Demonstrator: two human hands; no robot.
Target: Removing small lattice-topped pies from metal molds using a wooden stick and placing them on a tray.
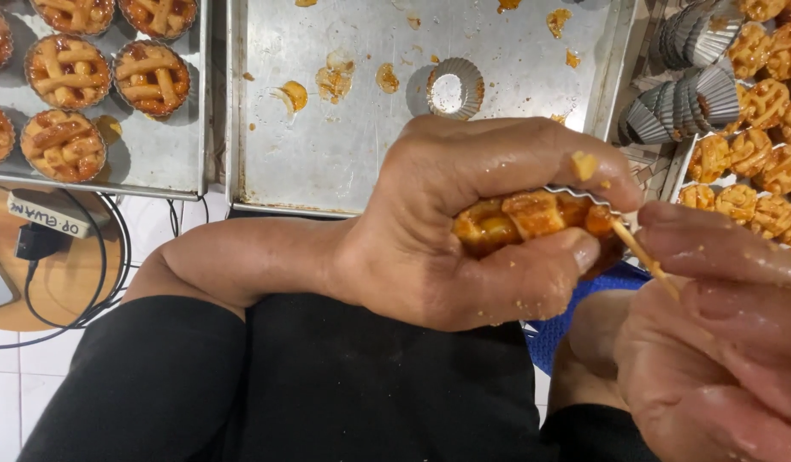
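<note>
Golden lattice-topped tart in its fluted metal cup (532,218) sits gripped in the left hand (464,222); right hand (720,325) pinches a thin wooden stick (643,257) (tip touching the tart's edge).

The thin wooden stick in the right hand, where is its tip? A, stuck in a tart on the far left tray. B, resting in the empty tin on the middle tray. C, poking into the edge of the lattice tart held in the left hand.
C: the wooden stick, pinched by the right hand, meets the rim of the lattice tart gripped in the left hand.
</note>
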